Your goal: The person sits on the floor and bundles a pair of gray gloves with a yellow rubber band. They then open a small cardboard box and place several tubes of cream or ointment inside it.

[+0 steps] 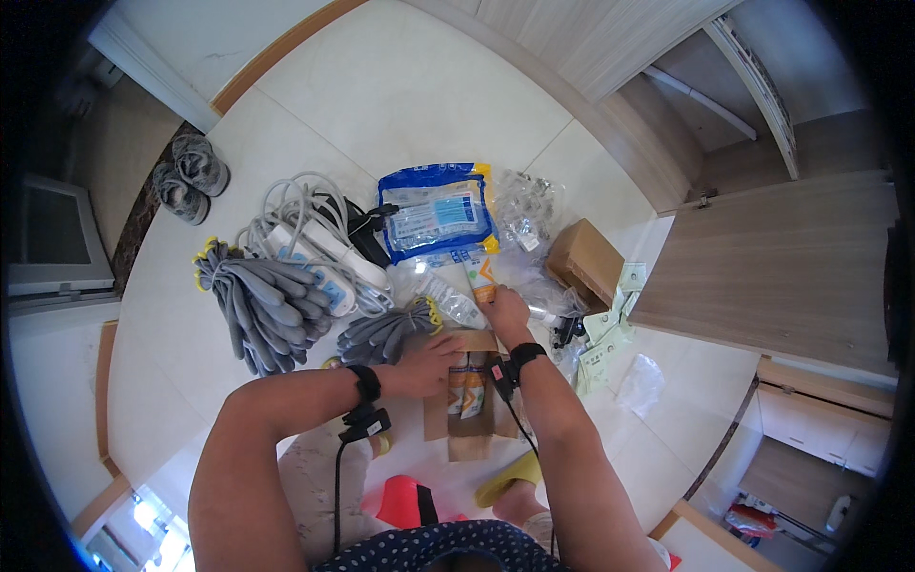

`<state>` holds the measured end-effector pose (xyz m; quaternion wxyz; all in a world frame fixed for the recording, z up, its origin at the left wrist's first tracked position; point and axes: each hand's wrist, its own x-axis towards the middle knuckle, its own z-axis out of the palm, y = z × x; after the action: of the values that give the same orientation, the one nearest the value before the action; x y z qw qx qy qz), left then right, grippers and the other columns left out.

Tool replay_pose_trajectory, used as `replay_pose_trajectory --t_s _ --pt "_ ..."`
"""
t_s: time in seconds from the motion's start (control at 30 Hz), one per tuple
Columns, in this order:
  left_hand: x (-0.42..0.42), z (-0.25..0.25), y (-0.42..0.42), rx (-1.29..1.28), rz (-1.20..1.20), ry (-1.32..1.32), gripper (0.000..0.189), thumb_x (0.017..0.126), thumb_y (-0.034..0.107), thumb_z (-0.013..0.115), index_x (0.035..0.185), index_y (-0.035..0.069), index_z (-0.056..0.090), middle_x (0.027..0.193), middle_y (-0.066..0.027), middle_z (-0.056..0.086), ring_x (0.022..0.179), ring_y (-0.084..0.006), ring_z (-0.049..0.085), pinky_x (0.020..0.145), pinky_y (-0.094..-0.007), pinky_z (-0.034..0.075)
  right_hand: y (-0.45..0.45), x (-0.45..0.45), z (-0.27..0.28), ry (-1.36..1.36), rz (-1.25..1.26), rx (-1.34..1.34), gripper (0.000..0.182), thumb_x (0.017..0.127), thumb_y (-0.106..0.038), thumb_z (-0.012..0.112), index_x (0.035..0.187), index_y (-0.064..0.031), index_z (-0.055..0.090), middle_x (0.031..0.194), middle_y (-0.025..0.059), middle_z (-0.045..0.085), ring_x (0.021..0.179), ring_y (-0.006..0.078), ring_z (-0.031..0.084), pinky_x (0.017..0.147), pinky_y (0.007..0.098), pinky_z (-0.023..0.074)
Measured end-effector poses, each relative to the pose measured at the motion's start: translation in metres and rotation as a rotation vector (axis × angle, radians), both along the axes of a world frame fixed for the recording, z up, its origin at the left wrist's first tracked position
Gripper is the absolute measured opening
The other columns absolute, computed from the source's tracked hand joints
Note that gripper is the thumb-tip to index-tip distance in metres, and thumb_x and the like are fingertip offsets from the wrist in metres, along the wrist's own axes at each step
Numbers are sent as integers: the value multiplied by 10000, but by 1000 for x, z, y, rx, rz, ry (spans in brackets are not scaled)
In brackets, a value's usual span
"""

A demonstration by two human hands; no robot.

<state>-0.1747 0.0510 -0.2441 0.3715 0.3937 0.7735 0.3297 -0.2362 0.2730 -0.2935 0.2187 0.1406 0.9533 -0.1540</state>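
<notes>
My right hand has its fingers around the lower end of an orange-and-white tube, just beyond the open cardboard box. Inside that box lie two similar tubes side by side. Over the box's far left edge rests my left hand; whether it grips the cardboard is hidden. A small bundle of grey gloves is right beside its fingers. Left of the held tube is a clear plastic packet.
A larger glove bundle, white power strips with coiled cables, a blue-edged plastic pack and a closed brown box lie around. Pale green printed slips are at right. A cabinet door stands open; shoes sit far left.
</notes>
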Motion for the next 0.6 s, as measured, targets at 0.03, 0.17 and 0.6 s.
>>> replay_pose_trajectory --t_s 0.03,0.17,0.6 --pt "0 1 -1 6 1 14 643 740 87 598 1341 -51 416 1507 -193 267 1421 -360 175 1160 -427 206 -6 -3 4 -22 -10 29 437 729 -325 715 1014 -6 628 955 187 665 914 346 644 804 434 513" --pt "-1 3 0 49 1 58 637 738 77 596 1338 -46 420 1499 -197 280 1416 -358 191 1161 -423 204 -12 0 -3 14 -22 120 511 687 -310 764 1067 -12 597 1050 185 632 1023 342 593 852 443 508" --pt "-2 6 1 -9 -56 97 681 692 58 598 1332 -84 411 1495 -195 288 1417 -361 182 1148 -419 241 17 31 80 290 -104 -289 416 695 -178 745 1002 -50 495 840 186 647 803 391 639 682 449 507"
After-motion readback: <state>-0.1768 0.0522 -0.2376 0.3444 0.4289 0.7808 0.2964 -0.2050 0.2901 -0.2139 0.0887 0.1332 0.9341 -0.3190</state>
